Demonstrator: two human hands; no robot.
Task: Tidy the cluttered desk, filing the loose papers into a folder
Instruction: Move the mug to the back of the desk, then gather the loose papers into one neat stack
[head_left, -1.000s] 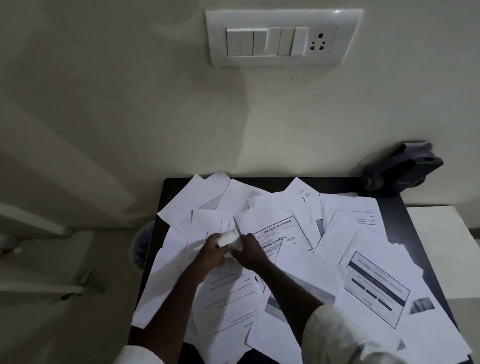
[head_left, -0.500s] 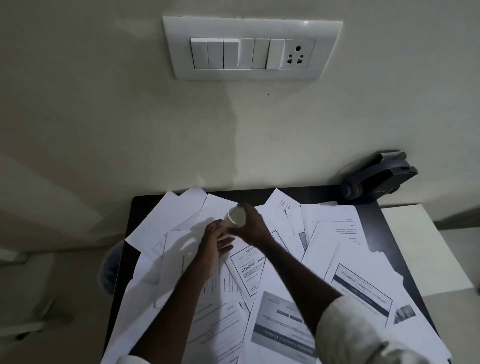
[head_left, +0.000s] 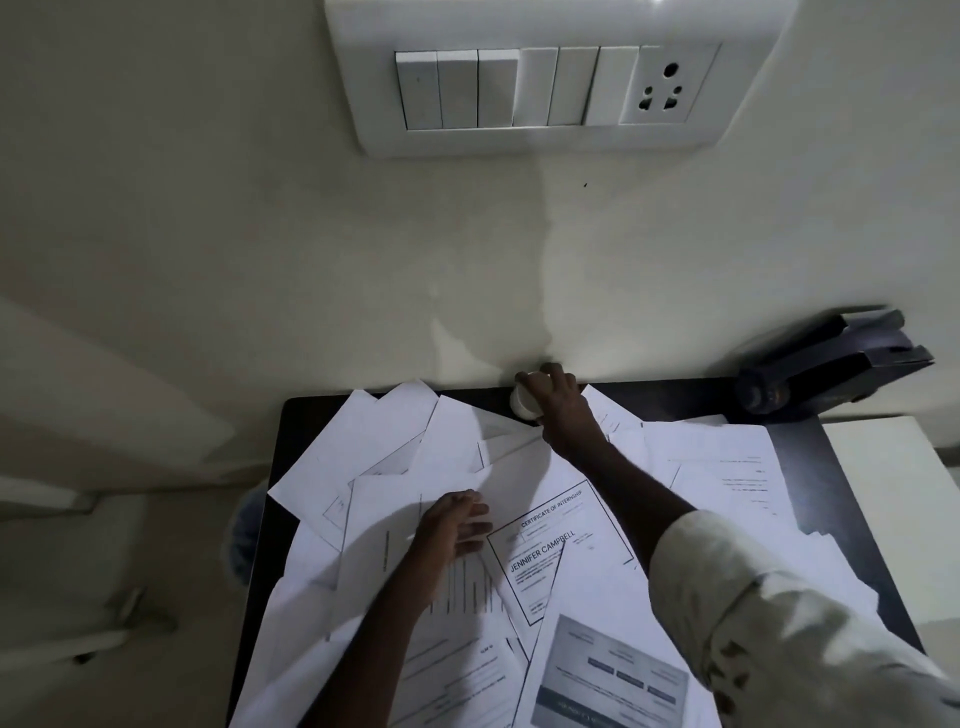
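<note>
We look down on a dark rectangular desk pushed against a pale cream wall. A white plastic switch plate with a socket is mounted on the wall above. The loose white printed papers lie spread and overlapping across nearly the whole top, among them a black-bordered certificate sheet near the middle. A black metal hole punch sits at the far right corner, and a pale flat surface adjoins the desk on the right.

Half a second ago the right hand held a small white cylindrical object over the middle of the papers, with the left hand close beside it. Now the right hand has reached to the far edge by the wall, its fingers curled round the object at the bare strip of desk. The left hand has dropped back and lies flat on the papers, fingers fairly straight, gripping nothing. Our view has also moved closer to the wall.

We cannot tell what the white object is, since the hand covers much of it, nor whether it touches the desk. The near papers and the light cloth sleeve are cut off by the frame. A bluish round thing past the left edge is mostly hidden.
</note>
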